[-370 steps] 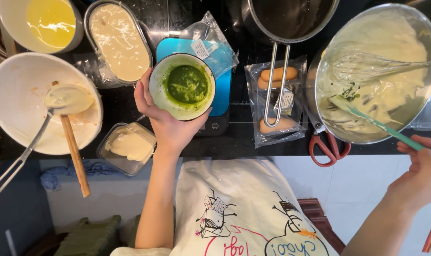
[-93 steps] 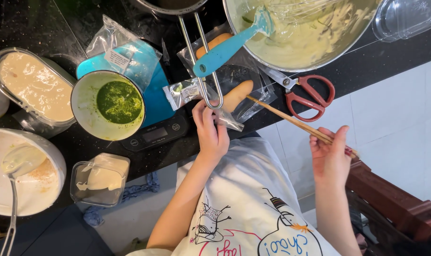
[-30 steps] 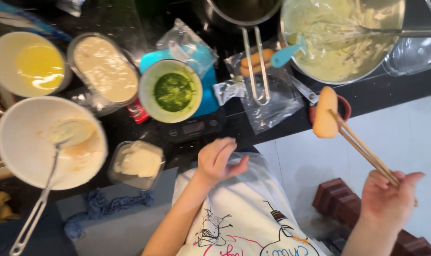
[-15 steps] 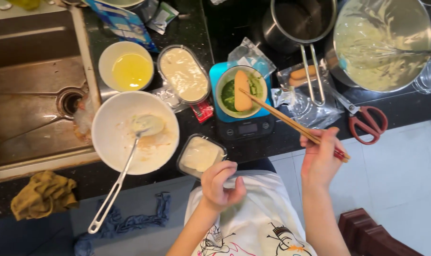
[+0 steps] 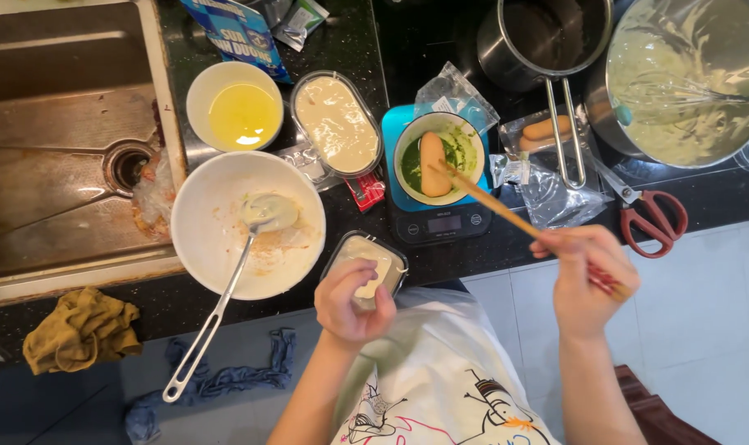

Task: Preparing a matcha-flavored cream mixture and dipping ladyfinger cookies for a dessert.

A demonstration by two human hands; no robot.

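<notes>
Black table (image 5: 473, 264), cluttered. My right hand (image 5: 584, 280) is clamped on chopsticks (image 5: 506, 210), resting a sausage (image 5: 432, 163) in the green bowl (image 5: 438, 158) on the scale (image 5: 440, 222). Left hand (image 5: 354, 298) curled, holding nothing, over a tub (image 5: 366, 262). Coating looks barely begun; more sausages (image 5: 547, 128) wait in the bag.

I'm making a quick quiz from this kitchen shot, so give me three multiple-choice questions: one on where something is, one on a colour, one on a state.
1. Where does the sausage lie?
A. in the sink
B. in the bowl of green sauce
C. on the floor

2. What colour are the scissors' handles?
A. red
B. yellow
C. black

3. What does the right hand hold?
A. a whisk
B. nothing
C. chopsticks

Answers: 1 B, the sausage rests in the green sauce bowl on the scale. 2 A, the handles are red. 3 C, the fingers grip chopsticks whose tips meet the sausage.
</notes>
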